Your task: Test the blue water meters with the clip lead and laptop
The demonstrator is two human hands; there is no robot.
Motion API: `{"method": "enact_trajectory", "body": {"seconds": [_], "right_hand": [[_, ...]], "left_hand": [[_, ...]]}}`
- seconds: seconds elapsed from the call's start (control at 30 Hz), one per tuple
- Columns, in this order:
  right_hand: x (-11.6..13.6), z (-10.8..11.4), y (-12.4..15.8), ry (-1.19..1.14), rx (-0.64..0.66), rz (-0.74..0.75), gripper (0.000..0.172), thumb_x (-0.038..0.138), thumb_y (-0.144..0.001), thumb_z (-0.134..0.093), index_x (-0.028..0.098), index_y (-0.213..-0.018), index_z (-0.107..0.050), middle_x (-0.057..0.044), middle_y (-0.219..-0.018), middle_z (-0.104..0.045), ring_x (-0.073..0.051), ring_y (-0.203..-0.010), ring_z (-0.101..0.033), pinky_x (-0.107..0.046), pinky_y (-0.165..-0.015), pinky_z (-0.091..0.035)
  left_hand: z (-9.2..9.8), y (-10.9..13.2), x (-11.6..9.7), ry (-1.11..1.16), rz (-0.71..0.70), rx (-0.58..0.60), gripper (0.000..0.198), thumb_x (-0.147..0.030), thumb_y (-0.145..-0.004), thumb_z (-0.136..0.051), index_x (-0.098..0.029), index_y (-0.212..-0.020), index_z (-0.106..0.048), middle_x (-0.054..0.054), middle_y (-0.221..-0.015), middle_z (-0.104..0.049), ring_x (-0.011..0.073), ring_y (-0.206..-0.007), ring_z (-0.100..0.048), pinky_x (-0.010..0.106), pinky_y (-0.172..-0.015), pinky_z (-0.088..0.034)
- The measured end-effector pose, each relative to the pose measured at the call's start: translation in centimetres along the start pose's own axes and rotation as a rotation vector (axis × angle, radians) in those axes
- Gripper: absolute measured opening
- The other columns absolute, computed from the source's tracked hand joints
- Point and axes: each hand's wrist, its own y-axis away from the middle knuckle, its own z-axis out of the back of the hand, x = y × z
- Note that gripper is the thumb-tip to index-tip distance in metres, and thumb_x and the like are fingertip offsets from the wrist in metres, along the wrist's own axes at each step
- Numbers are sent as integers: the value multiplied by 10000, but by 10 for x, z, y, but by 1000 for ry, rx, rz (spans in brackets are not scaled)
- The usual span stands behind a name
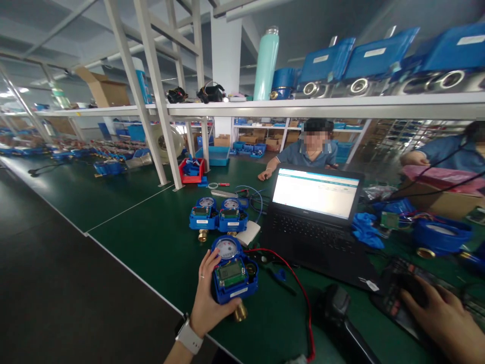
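Note:
My left hand [209, 297] is wrapped round the left side of a blue water meter [235, 292], its thumb near the brass fitting at the bottom. The meter has a round dial at the top and a small display on a green circuit board. On the right, my right hand [445, 309] rests over a black computer mouse [414, 289], which lies on a dark patterned mat or keyboard. Ahead of the hands stands an open laptop [313, 242] with a lit screen. Two similar meters [202, 221] sit together behind the held one.
A black barcode scanner [338, 303] and a red cable [303, 288] lie between my hands. Behind are a white flat box [248, 233] and a red bin [191, 171]. A shelf [235, 108] crosses above the bench. Across the bench, a co-worker [316, 151] sits; another is at right.

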Motion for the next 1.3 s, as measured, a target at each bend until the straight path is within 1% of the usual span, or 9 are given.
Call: {"method": "enact_trajectory", "body": {"seconds": [0.1, 0.17, 0.27, 0.37, 0.5, 0.67, 0.83, 1.1, 1.3], "right_hand": [[23, 11, 5, 144, 59, -138, 780, 701, -689, -414, 255, -1317, -540, -239, -1314, -484, -488, -1136, -519, -614, -880, -437], [37, 17, 8, 184, 77, -102, 754, 638, -758, -364, 177, -1331, -532, -242, -1329, -476, -451, -1130, -535, -573, -901, -454], [48, 20, 9, 242, 51, -55, 657, 506, -807, -394, 138, -1334, -527, -211, -1308, -500, -380, -1110, -561, -511, -923, -469], [48, 19, 10, 289, 20, -29, 578, 444, -854, -429, 141, -1334, -534, -190, -1294, -516, -333, -1097, -570, -466, -933, -477], [46, 18, 10, 328, 14, 3, 518, 391, -913, -406, 146, -1352, -532, -186, -1302, -519, -318, -1081, -580, -447, -928, -484], [43, 15, 9, 345, 32, 37, 509, 377, -917, -423, 145, -1355, -537, -181, -1306, -528, -321, -1085, -579, -444, -928, -491], [37, 10, 8, 355, -15, 98, 502, 383, -925, -411, 141, -1343, -548, -181, -1279, -544, -313, -1067, -587, -440, -939, -487], [32, 6, 5, 349, -39, 130, 491, 380, -925, -409, 133, -1320, -565, -197, -1266, -543, -319, -1069, -584, -450, -933, -489], [33, 7, 5, 337, -34, 139, 504, 391, -928, -387, 123, -1317, -565, -206, -1269, -536, -323, -1072, -578, -445, -938, -484]], "left_hand": [[-2, 1, 0, 29, 23, 2, 780, -408, -664, -791, -318, -1323, -384, 130, -1536, -259, 386, -1434, -184, 636, -1125, -235], [-3, 0, -1, 59, 61, -26, 745, -420, -665, -788, -332, -1299, -408, 113, -1551, -231, 389, -1430, -196, 646, -1119, -245], [-5, 0, -3, 72, 97, -57, 751, -443, -678, -770, -367, -1323, -392, 77, -1556, -236, 390, -1429, -202, 655, -1112, -265], [-5, -2, -3, 36, 90, -58, 768, -484, -685, -747, -373, -1346, -372, 55, -1550, -262, 395, -1425, -217, 670, -1114, -259], [-5, -4, -5, -8, 80, -67, 759, -530, -663, -740, -316, -1312, -410, 81, -1538, -294, 407, -1406, -259, 667, -1108, -288], [-4, -5, -13, -20, 152, -47, 737, -577, -667, -711, -304, -1281, -408, 106, -1543, -269, 428, -1407, -244, 722, -1049, -331], [-4, -5, -17, -9, 174, -44, 724, -588, -673, -699, -301, -1271, -407, 99, -1550, -253, 424, -1412, -234, 706, -1058, -342], [-3, -5, -20, 17, 246, -22, 734, -630, -663, -677, -343, -1277, -395, 77, -1550, -240, 446, -1416, -199, 770, -1002, -348], [-4, -5, -19, 19, 224, -27, 731, -618, -664, -682, -330, -1274, -400, 89, -1556, -226, 444, -1419, -194, 755, -994, -373]]}}
